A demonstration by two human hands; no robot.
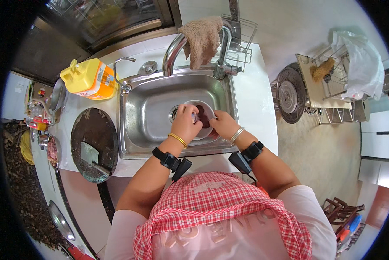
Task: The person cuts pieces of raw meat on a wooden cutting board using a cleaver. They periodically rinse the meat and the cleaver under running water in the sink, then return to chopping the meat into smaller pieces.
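Note:
Inside the stainless steel sink, a white bowl holds dark red pieces that look like meat or offal. My left hand is over the bowl's left side, its fingers curled around something small and shiny that is mostly hidden. At the bowl's right rim, my right hand has its thumb and fingers closed on the edge. Above the basin arches a chrome faucet with a brown cloth draped over it. The drain shows partly, left of the bowl.
Left of the sink are a round dark chopping board with a cleaver on it and a yellow-orange jug. A small curved tap stands at the sink's left corner. A wire rack is behind the faucet.

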